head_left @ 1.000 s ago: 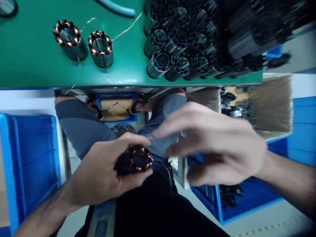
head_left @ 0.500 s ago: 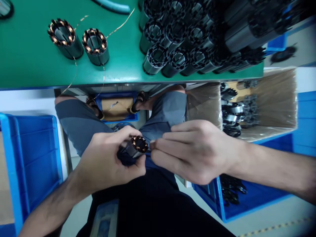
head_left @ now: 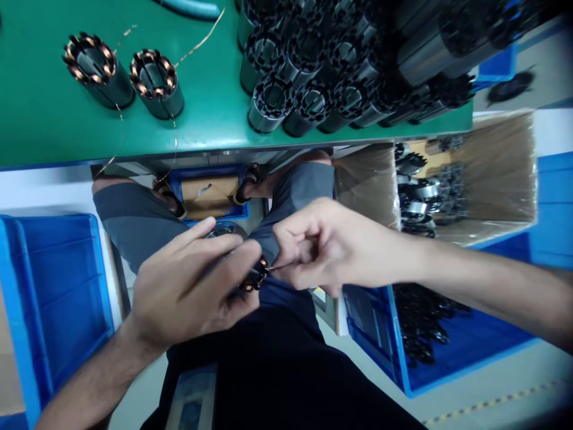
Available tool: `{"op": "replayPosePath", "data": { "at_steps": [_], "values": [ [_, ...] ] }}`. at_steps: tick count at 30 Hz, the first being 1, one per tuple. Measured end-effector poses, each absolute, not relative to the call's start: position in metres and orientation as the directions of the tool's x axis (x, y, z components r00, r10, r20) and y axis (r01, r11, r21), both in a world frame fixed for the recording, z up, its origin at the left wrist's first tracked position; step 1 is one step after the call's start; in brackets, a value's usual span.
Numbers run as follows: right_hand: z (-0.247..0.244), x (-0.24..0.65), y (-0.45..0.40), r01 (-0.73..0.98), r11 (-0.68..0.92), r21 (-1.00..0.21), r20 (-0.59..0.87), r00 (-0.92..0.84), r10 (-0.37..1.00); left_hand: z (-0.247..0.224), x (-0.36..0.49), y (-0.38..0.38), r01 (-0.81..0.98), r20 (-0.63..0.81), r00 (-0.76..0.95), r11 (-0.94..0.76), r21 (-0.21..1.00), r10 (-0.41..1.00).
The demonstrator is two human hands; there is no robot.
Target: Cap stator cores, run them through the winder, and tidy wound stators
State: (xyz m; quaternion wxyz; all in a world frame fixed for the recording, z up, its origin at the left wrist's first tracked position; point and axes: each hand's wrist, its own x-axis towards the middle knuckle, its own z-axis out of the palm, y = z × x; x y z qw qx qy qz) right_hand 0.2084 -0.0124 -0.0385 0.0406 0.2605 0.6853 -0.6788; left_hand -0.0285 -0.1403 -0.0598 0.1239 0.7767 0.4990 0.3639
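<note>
Above my lap, my left hand grips a motor stator, a dark cylinder with copper windings around its toothed end. The fingers cover most of it and are blurred. My right hand is beside it, with thumb and fingers pinched on a thin wire at the stator's copper end. On the green table stand two more wound stators, one on the left and one beside it, each with twisted copper wire ends sticking out; some hang over the table edge.
Rows of dark stators without visible copper crowd the table's right part, some lying stacked. A plastic-lined carton with metal parts sits on the right, above a blue crate of black parts. Another blue crate stands left.
My left fingers have moved over the stator, covering more of it. My right hand has shifted up and turned, its thumb and fingertips now at the stator's end. The view has shifted slightly.
</note>
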Motion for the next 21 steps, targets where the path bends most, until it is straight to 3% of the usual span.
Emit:
{"op": "replayPosePath", "data": {
  "at_steps": [2, 4, 5, 8, 11, 13, 15, 17, 19, 21],
  "values": [
    [-0.029, 0.211, -0.011, 0.376, 0.162, -0.912, -0.279, -0.86, 0.427, -0.058, -0.028, -0.14, 0.639, 0.235, 0.161, -0.283, 0.715, 0.958],
    [-0.019, 0.216, -0.002, 0.364, 0.213, -0.907, -0.233, -0.853, 0.467, -0.057, -0.031, -0.142, 0.572, 0.072, 0.11, -0.122, 0.811, 0.991],
    [-0.016, 0.218, 0.003, 0.358, 0.207, -0.911, -0.221, -0.844, 0.488, -0.058, -0.032, -0.144, 0.548, 0.07, 0.098, -0.113, 0.829, 0.993],
    [-0.018, 0.223, 0.013, 0.358, -0.019, -0.934, -0.319, -0.808, 0.495, -0.061, -0.037, -0.148, 0.561, 0.277, 0.083, -0.274, 0.781, 0.957],
    [-0.031, 0.218, 0.008, 0.461, -0.422, -0.781, -0.572, -0.798, 0.188, -0.065, -0.035, -0.148, 0.633, 0.472, 0.129, -0.439, 0.638, 0.872],
    [-0.037, 0.211, 0.0, 0.504, -0.533, -0.68, -0.616, -0.787, 0.041, -0.066, -0.03, -0.148, 0.679, 0.543, 0.144, -0.482, 0.554, 0.827],
    [-0.036, 0.207, -0.005, 0.454, -0.41, -0.791, -0.561, -0.806, 0.189, -0.064, -0.025, -0.15, 0.706, 0.493, 0.131, -0.43, 0.563, 0.86],
    [-0.03, 0.211, -0.006, 0.369, -0.059, -0.928, -0.353, -0.815, 0.46, -0.06, -0.025, -0.154, 0.706, 0.331, 0.062, -0.276, 0.652, 0.941],
    [-0.027, 0.223, -0.004, 0.348, 0.213, -0.913, -0.152, -0.776, 0.613, -0.055, -0.036, -0.159, 0.682, 0.211, -0.064, -0.111, 0.723, 0.975],
    [-0.034, 0.239, 0.0, 0.388, 0.219, -0.895, -0.14, -0.71, 0.69, -0.049, -0.058, -0.161, 0.699, 0.247, -0.2, -0.038, 0.714, 0.948]
  ]
}}
